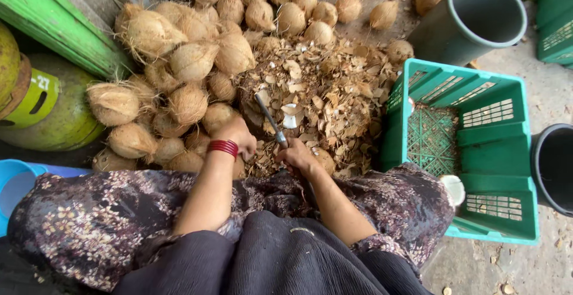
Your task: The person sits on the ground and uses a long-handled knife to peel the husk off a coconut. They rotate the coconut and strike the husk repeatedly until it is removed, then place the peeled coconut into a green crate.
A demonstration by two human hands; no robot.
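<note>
Two bare hands work over a heap of coconuts, seen from above. At far left lie a blue tub [15,184] and a green gas cylinder [51,113]. Husked brown coconuts [179,62] are piled beside it. The left hand [237,137], red bangles [223,147] at its wrist, rests curled on a coconut [218,117] at the pile's near edge. The right hand [298,158] is closed around the handle of a knife [270,119], blade pointing away over a mound of shell chips [328,92]. Further right stands a green crate [507,170], with a grey bin [471,20] behind it and a black bucket [555,170] at far right.
</note>
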